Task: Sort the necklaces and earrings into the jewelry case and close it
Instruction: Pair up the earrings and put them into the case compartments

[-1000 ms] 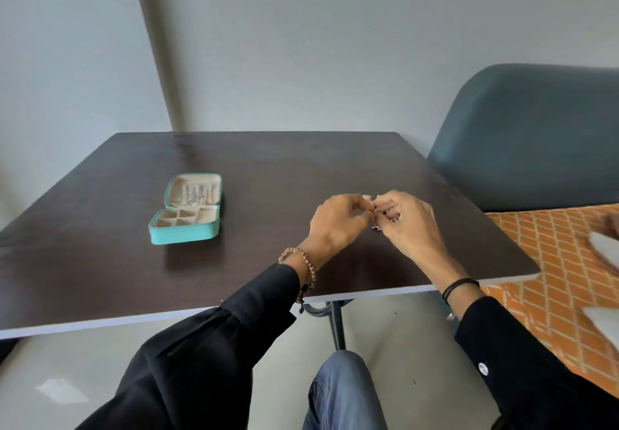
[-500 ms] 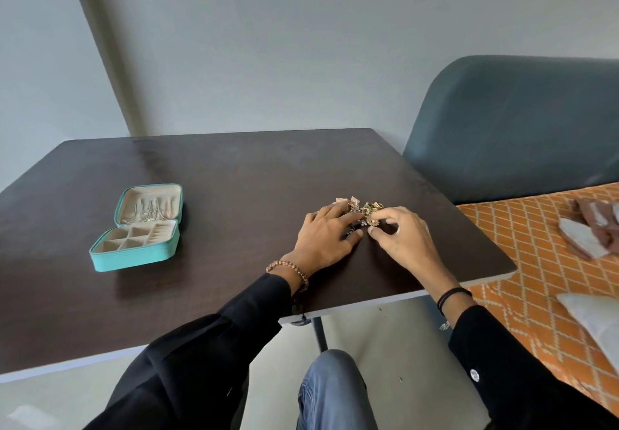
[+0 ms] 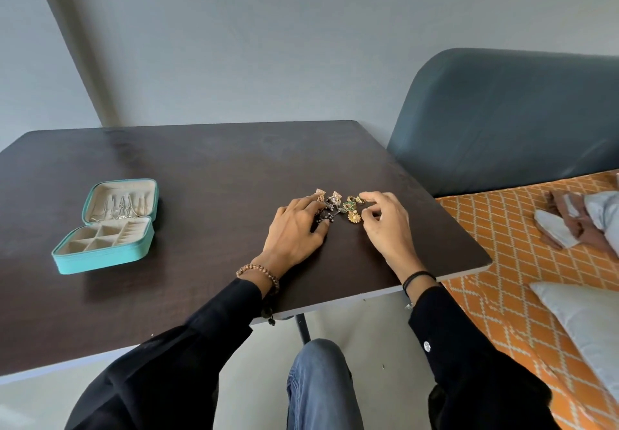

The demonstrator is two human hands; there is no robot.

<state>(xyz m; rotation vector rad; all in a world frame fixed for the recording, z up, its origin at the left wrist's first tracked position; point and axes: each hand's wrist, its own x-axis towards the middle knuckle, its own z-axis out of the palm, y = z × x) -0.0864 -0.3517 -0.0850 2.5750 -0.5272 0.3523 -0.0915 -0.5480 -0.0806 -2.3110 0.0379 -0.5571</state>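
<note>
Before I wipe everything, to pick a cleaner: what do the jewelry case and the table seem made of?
Jewelry case: probably faux leather outside, matte teal with a seam line round the rim; cream, velvety-looking lining inside. Table: likely wood-effect laminate, dark brown with a soft sheen and a pale edge strip; solid wood cannot be ruled out.

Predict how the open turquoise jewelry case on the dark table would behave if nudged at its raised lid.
The open turquoise jewelry case probably slides rather than tips: its base sits flat on the smooth dark table. Its raised lid would likely swing on the hinge first. It looks small, so probably light.
</note>
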